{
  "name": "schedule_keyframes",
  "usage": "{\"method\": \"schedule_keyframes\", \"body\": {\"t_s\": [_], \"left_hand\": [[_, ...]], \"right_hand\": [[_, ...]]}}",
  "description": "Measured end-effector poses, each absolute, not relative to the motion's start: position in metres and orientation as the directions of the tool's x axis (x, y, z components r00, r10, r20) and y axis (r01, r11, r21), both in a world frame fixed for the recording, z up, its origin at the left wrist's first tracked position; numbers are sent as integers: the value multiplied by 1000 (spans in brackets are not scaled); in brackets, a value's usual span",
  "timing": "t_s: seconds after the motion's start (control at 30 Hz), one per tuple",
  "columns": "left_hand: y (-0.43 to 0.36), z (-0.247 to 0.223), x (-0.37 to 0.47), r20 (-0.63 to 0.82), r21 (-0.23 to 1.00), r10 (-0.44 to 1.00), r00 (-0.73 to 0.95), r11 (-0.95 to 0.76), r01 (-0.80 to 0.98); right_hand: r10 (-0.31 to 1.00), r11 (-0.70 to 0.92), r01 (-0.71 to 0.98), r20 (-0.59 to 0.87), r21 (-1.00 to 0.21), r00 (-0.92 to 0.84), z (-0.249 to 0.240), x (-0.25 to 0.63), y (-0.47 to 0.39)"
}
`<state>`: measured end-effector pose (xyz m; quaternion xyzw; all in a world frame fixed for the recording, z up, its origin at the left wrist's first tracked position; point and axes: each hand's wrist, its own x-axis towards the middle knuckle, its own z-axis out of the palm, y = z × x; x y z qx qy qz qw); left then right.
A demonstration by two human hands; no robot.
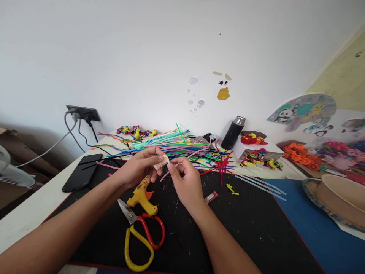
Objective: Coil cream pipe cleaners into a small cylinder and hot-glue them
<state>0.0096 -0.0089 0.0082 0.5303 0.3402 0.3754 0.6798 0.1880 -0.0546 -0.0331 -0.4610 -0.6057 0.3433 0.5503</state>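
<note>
Between the fingers of my left hand (142, 164) is a cream-coloured coiled pipe cleaner (161, 163), its loops packed side by side. My right hand (186, 182) is closed in a pinch at the coil's right end; its fingertips partly hide what they grip. Just below the left hand, a yellow hot glue gun (142, 197) rests on the black mat (216, 236). Scissors (144, 232) with one red and one yellow handle lie nearer to me, blades apart. Behind both hands spreads a heap of multicoloured pipe cleaners (168, 142).
A black phone (82, 173) lies at left, below a wall socket (83, 113) with cables. At right are clear glue sticks (262, 186), yellow bits (232, 189), a black flask (233, 133), a box (256, 148) with finished pieces, and a round tray (322, 201).
</note>
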Motion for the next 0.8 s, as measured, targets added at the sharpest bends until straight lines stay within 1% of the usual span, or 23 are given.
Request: {"method": "schedule_keyframes", "body": {"t_s": [0.57,0.8], "left_hand": [[-7,6,8,-85,949,844,530,231,-215],[-4,5,6,-126,931,828,546,289,-223]], "right_hand": [[949,315,129,316,-940,-8,-35,188,-52],[950,312,136,313,-940,-17,-32,189,-53]]}}
